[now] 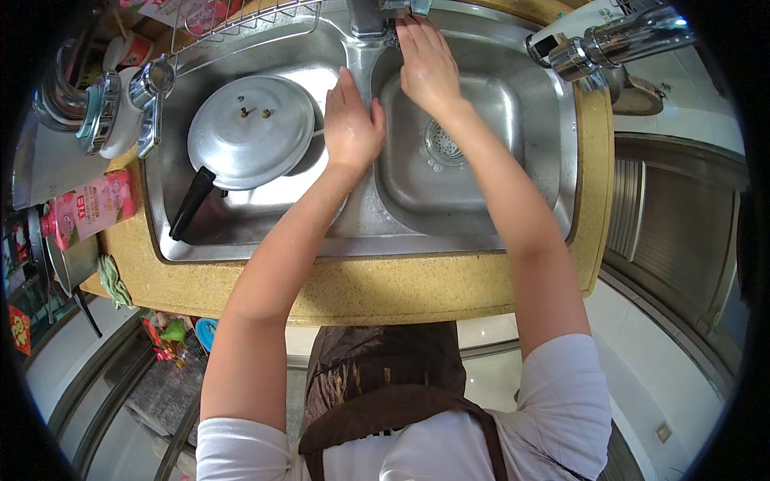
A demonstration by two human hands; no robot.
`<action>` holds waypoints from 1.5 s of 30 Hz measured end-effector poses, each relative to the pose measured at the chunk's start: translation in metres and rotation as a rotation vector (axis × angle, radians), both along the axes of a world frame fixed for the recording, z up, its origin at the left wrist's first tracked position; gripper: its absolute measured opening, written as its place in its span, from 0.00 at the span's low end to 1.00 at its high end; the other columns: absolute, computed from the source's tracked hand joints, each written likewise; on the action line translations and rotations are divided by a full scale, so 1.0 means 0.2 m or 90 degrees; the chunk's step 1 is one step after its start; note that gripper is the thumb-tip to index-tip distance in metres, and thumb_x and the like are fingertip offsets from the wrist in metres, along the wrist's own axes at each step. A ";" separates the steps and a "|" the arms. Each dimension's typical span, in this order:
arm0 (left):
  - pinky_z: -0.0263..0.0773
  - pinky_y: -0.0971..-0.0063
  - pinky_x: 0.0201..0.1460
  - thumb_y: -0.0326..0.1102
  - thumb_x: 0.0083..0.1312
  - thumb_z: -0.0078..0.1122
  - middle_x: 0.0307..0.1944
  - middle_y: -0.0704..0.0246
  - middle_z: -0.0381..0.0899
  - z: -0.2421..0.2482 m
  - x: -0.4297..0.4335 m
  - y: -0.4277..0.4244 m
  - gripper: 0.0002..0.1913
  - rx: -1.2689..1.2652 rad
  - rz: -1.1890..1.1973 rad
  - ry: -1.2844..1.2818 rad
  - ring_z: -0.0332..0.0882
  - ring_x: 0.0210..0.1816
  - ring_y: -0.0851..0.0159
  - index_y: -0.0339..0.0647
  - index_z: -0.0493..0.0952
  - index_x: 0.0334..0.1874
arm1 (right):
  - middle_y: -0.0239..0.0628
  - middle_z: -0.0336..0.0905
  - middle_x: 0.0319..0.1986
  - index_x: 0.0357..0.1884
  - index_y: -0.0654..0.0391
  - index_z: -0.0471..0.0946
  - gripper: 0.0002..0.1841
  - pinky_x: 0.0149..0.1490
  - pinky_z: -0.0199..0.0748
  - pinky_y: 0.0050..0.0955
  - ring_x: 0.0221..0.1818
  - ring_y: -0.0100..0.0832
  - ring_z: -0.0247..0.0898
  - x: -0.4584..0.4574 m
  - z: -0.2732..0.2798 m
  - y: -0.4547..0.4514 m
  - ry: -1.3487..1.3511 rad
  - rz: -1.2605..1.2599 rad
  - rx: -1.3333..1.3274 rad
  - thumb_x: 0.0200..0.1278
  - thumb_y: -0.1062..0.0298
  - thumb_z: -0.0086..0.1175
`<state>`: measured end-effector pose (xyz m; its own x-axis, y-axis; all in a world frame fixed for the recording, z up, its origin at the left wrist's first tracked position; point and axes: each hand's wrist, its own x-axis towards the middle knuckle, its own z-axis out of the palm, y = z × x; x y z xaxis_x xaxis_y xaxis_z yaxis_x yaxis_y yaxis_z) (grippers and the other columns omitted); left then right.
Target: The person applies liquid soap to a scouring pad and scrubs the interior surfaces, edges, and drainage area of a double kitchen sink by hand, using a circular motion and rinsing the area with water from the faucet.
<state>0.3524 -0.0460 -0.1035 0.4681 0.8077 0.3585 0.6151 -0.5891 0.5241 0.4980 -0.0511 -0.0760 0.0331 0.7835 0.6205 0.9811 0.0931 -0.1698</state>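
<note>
My left hand (354, 129) is wet and held flat over the divider (360, 198) between two stainless steel basins, thumb apart from the fingers, nothing in it. Reaching farther back, my right hand (430, 69) has its fingers stretched out beneath the metal tap (367, 18) and is also wet. Its fingertips are partly hidden at the tap's end. To the left of my left hand, an aluminium pressure cooker lid (258, 144) with a black handle (192, 204) lies in the left basin (240, 228). Whether a pot is under it I cannot tell.
The right basin (409, 204) has a round drain strainer (445, 141). A wire rack (246, 21) stands behind the left basin. Chrome fittings (637, 42) jut in at right and left. A pink pouch (96, 204) and green cloth (113, 281) lie on the yellow countertop's (397, 288) left side.
</note>
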 end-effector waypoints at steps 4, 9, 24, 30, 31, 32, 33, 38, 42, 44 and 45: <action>0.62 0.60 0.49 0.32 0.53 0.50 0.45 0.45 0.66 0.00 0.02 0.00 0.31 0.015 -0.016 -0.018 0.65 0.43 0.46 0.19 0.53 0.55 | 0.48 0.67 0.47 0.49 0.63 0.67 0.25 0.57 0.57 0.39 0.54 0.41 0.59 0.06 0.04 0.11 0.050 -0.096 -0.321 0.43 0.75 0.48; 0.62 0.61 0.49 0.31 0.53 0.50 0.45 0.45 0.66 0.00 0.00 0.00 0.31 -0.017 -0.005 0.002 0.65 0.44 0.47 0.19 0.53 0.55 | 0.42 0.62 0.51 0.53 0.62 0.62 0.32 0.62 0.50 0.40 0.57 0.41 0.54 0.04 -0.07 -0.03 0.021 0.009 -0.100 0.36 0.82 0.48; 0.62 0.61 0.49 0.31 0.53 0.50 0.45 0.44 0.65 0.00 0.02 -0.01 0.31 0.000 -0.014 0.013 0.65 0.44 0.47 0.18 0.51 0.56 | 0.39 0.67 0.48 0.52 0.57 0.65 0.26 0.62 0.51 0.43 0.54 0.41 0.58 0.11 -0.09 0.13 -0.003 -0.108 -0.184 0.44 0.76 0.49; 0.62 0.61 0.49 0.31 0.53 0.50 0.45 0.44 0.65 0.00 0.01 0.00 0.31 -0.004 -0.006 0.017 0.64 0.44 0.47 0.18 0.51 0.56 | 0.40 0.69 0.46 0.50 0.59 0.66 0.23 0.62 0.51 0.43 0.51 0.41 0.62 0.05 -0.07 0.06 0.011 -0.070 -0.116 0.47 0.74 0.46; 0.62 0.61 0.49 0.31 0.53 0.50 0.45 0.45 0.65 0.00 0.01 0.00 0.31 -0.012 -0.003 0.023 0.64 0.44 0.47 0.18 0.51 0.56 | 0.40 0.70 0.44 0.51 0.59 0.66 0.23 0.62 0.50 0.43 0.50 0.41 0.62 0.05 -0.07 0.02 0.029 -0.029 -0.073 0.48 0.73 0.46; 0.62 0.61 0.49 0.31 0.53 0.50 0.46 0.45 0.65 0.00 0.01 0.00 0.31 -0.016 -0.003 0.022 0.64 0.44 0.47 0.18 0.51 0.56 | 0.39 0.70 0.44 0.51 0.59 0.66 0.23 0.62 0.50 0.44 0.50 0.41 0.63 0.05 -0.09 0.03 0.019 -0.037 -0.063 0.48 0.73 0.46; 0.62 0.61 0.50 0.31 0.53 0.50 0.46 0.44 0.65 0.01 0.01 0.00 0.31 -0.021 -0.005 0.022 0.64 0.44 0.47 0.18 0.51 0.56 | 0.39 0.71 0.43 0.51 0.59 0.66 0.24 0.62 0.50 0.44 0.50 0.41 0.63 0.04 -0.10 0.03 0.010 -0.047 -0.052 0.47 0.73 0.46; 0.62 0.61 0.50 0.31 0.53 0.50 0.46 0.44 0.64 0.00 0.02 0.00 0.31 -0.006 -0.014 0.011 0.64 0.44 0.47 0.18 0.51 0.56 | 0.39 0.70 0.43 0.47 0.60 0.68 0.22 0.58 0.54 0.42 0.49 0.40 0.63 0.06 -0.01 0.18 0.025 -0.183 -0.331 0.43 0.74 0.50; 0.62 0.61 0.50 0.31 0.53 0.49 0.46 0.45 0.65 0.00 0.02 0.00 0.31 0.009 -0.008 0.009 0.64 0.44 0.47 0.19 0.51 0.56 | 0.39 0.71 0.42 0.44 0.60 0.70 0.20 0.57 0.57 0.40 0.48 0.39 0.64 0.02 0.00 0.12 0.027 -0.153 -0.233 0.42 0.75 0.51; 0.62 0.61 0.50 0.31 0.53 0.49 0.46 0.45 0.65 -0.01 0.01 0.00 0.31 0.011 -0.006 0.012 0.64 0.45 0.47 0.19 0.52 0.56 | 0.35 0.71 0.42 0.44 0.59 0.71 0.21 0.58 0.57 0.39 0.48 0.37 0.64 0.02 -0.03 0.07 -0.009 -0.107 -0.115 0.42 0.75 0.52; 0.62 0.61 0.50 0.31 0.53 0.49 0.46 0.45 0.65 0.00 0.01 0.00 0.31 0.002 -0.008 0.016 0.64 0.45 0.47 0.19 0.52 0.56 | 0.35 0.72 0.41 0.43 0.59 0.71 0.20 0.57 0.59 0.37 0.47 0.36 0.65 0.04 -0.03 0.05 0.011 -0.070 -0.081 0.41 0.75 0.52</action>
